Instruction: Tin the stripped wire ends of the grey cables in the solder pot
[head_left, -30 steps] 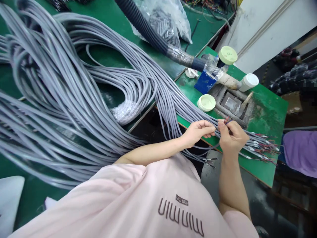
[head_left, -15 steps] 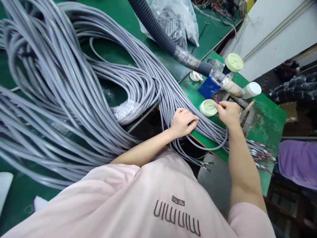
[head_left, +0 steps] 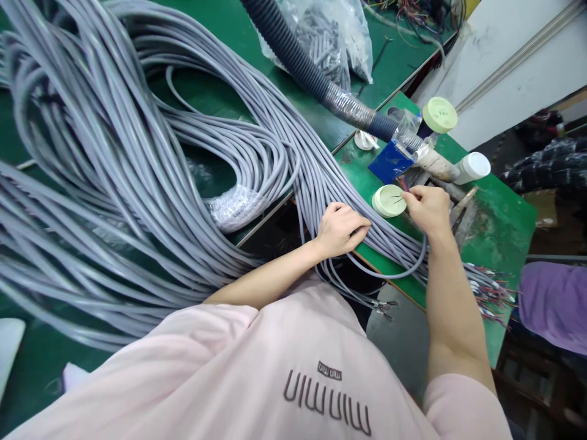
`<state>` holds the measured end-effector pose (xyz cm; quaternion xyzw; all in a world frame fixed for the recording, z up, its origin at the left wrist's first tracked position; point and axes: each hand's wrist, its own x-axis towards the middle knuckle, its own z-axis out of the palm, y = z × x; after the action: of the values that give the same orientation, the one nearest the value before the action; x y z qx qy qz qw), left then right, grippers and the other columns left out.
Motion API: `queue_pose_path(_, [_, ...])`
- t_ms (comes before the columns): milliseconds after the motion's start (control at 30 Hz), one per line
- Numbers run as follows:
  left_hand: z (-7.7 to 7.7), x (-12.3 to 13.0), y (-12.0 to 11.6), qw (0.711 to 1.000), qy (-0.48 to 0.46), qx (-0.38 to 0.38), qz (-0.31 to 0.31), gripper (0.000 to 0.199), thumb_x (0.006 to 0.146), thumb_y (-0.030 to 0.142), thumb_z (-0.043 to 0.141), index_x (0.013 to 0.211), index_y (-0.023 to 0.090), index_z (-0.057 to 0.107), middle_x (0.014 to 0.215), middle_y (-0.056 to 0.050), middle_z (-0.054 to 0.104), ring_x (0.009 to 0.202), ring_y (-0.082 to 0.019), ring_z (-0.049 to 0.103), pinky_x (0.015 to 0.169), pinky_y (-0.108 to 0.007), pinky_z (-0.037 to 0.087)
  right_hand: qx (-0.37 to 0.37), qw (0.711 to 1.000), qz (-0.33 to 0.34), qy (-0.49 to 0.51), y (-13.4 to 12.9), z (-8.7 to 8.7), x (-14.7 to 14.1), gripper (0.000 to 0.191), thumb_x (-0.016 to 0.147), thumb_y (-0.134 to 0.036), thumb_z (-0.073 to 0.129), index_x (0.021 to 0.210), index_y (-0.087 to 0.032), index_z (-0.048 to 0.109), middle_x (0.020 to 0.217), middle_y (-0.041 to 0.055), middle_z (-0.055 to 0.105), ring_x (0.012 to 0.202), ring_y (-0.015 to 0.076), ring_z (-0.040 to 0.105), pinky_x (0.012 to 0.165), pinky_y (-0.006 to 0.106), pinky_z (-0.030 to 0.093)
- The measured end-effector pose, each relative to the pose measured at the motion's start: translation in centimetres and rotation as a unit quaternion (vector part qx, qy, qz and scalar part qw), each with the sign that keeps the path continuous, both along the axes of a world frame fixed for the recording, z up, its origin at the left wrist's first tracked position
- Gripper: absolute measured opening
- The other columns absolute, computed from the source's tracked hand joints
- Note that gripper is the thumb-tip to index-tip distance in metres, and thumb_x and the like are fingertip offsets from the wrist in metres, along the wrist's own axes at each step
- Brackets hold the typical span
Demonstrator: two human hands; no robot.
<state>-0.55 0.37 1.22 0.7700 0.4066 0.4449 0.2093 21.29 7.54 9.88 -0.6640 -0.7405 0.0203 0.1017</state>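
Note:
My right hand (head_left: 430, 211) pinches the stripped end of a grey cable (head_left: 418, 266), close to its coloured wires (head_left: 403, 183). A couple of thin dark wires stick out from the fingers over the mouth of a pale green tub (head_left: 389, 201); whether their tips touch what is inside, I cannot tell. The held cable loops down below the hand. My left hand (head_left: 343, 230) lies on the thick bundle of grey cables (head_left: 316, 177), fingers curled over it and thumb bent in. Its fingertips are partly hidden.
Large coils of grey cable (head_left: 105, 153) cover the left table. A ribbed hose (head_left: 302, 67) crosses to a blue piece (head_left: 389, 162). Nearby stand a lidded tub (head_left: 439, 115) and a white tub (head_left: 474, 166). Stripped cable ends (head_left: 493, 290) lie right; a purple sleeve (head_left: 553, 305) shows beyond.
The view has shifted slightly. The dark wires in my right hand have changed angle over the tub, and that hand has moved a little right. My left hand stays on the bundle.

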Motion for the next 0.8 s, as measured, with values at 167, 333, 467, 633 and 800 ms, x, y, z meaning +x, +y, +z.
queue_pose_path(167, [0.1, 0.0, 0.0, 1.0, -0.001, 0.015, 0.001, 0.017, 0.09, 0.028, 0.052, 0.09, 0.023, 0.068, 0.076, -0.001, 0.071, 0.076, -0.016, 0.059, 0.09, -0.038, 0.034, 0.085, 0.994, -0.068, 0.005, -0.6, 1.6, 5.7, 0.034, 0.082, -0.042, 0.06, 0.062, -0.014, 0.064, 0.053, 0.0021, 0.05, 0.055, 0.0118, 0.039, 0.057, 0.031, 0.026])
queue_pose_path(333, [0.2, 0.0, -0.1, 1.0, -0.008, 0.027, 0.009, 0.015, 0.09, 0.026, 0.053, 0.089, 0.023, 0.068, 0.075, -0.001, 0.071, 0.076, -0.016, 0.06, 0.089, -0.037, 0.036, 0.087, 0.98, -0.18, -0.008, -0.4, -0.2, 11.7, 0.03, 0.076, -0.04, 0.063, 0.059, -0.016, 0.063, 0.051, 0.0004, 0.045, 0.055, 0.0136, 0.04, 0.057, 0.032, 0.028])
queue_pose_path(467, [0.3, 0.0, -0.2, 0.999, -0.005, 0.043, 0.015, 0.014, 0.09, 0.026, 0.053, 0.089, 0.022, 0.067, 0.074, 0.0, 0.07, 0.074, -0.015, 0.06, 0.087, -0.037, 0.037, 0.065, 0.97, -0.235, -0.02, -0.1, -2.2, 13.0, 0.029, 0.075, -0.043, 0.061, 0.066, -0.017, 0.069, 0.055, 0.0018, 0.053, 0.059, 0.0173, 0.047, 0.06, 0.031, 0.034])
queue_pose_path(633, [0.2, 0.1, -0.2, 0.999, 0.008, 0.044, 0.017, 0.014, 0.089, 0.026, 0.053, 0.088, 0.023, 0.067, 0.073, 0.0, 0.07, 0.073, -0.015, 0.061, 0.087, -0.038, 0.038, 0.049, 0.965, -0.254, -0.029, 0.2, -3.2, 12.8, 0.029, 0.074, -0.044, 0.06, 0.067, -0.018, 0.07, 0.058, 0.0045, 0.057, 0.06, 0.0191, 0.048, 0.064, 0.032, 0.037])
queue_pose_path(800, [0.3, 0.1, -0.2, 0.998, 0.019, 0.053, 0.022, 0.014, 0.089, 0.025, 0.054, 0.087, 0.022, 0.067, 0.071, 0.0, 0.07, 0.072, -0.015, 0.061, 0.086, -0.038, 0.039, 0.044, 0.964, -0.261, -0.02, 0.3, -3.3, 12.8, 0.026, 0.074, -0.041, 0.062, 0.072, -0.018, 0.072, 0.063, 0.0058, 0.059, 0.063, 0.0198, 0.051, 0.066, 0.033, 0.039])
